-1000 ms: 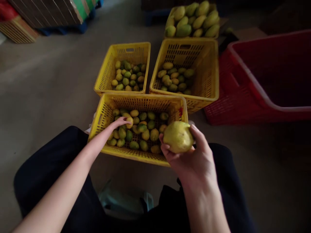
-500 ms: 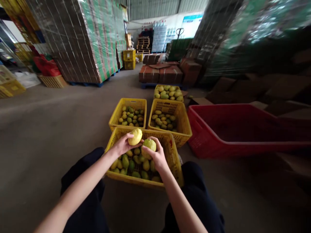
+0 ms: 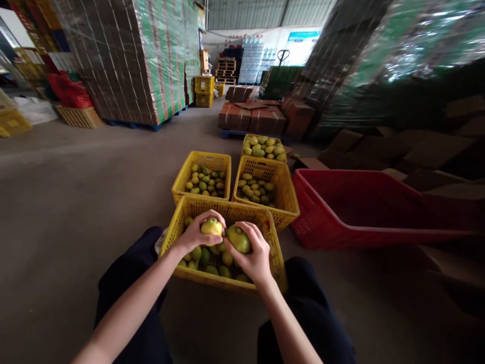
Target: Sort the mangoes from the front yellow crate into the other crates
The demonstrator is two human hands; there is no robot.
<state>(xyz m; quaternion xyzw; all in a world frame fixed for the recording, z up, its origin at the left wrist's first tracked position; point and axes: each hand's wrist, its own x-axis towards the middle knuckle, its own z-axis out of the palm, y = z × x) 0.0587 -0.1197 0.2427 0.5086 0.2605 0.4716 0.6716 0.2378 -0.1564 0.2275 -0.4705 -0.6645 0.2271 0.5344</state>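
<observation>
My left hand point(image 3: 193, 235) is closed around a yellow oval fruit point(image 3: 211, 227), its small stem end facing up. A greener, rounder fruit point(image 3: 239, 239) with a pale stem scar sits in the curled fingers of my right hand point(image 3: 259, 255). Both fruits are side by side, a small gap between them, above a large yellow crate point(image 3: 278, 253). Several green and yellow fruits point(image 3: 212, 270) of similar shape lie in that crate, partly hidden by my hands. I cannot tell the exact kind of fruit.
Behind the near crate stand a left yellow crate point(image 3: 182, 174), a right yellow crate point(image 3: 290, 194) and a fuller fruit crate point(image 3: 265, 147), all holding fruit. A red tub point(image 3: 359, 233) is on the right. Flattened cardboard point(image 3: 379, 149) and wrapped pallet stacks point(image 3: 162, 65) lie beyond.
Both fruits have been turned in my hands so their stem ends show. My left hand has moved slightly lower, its fingers now over the yellow fruit; my right hand has shifted a little right.
</observation>
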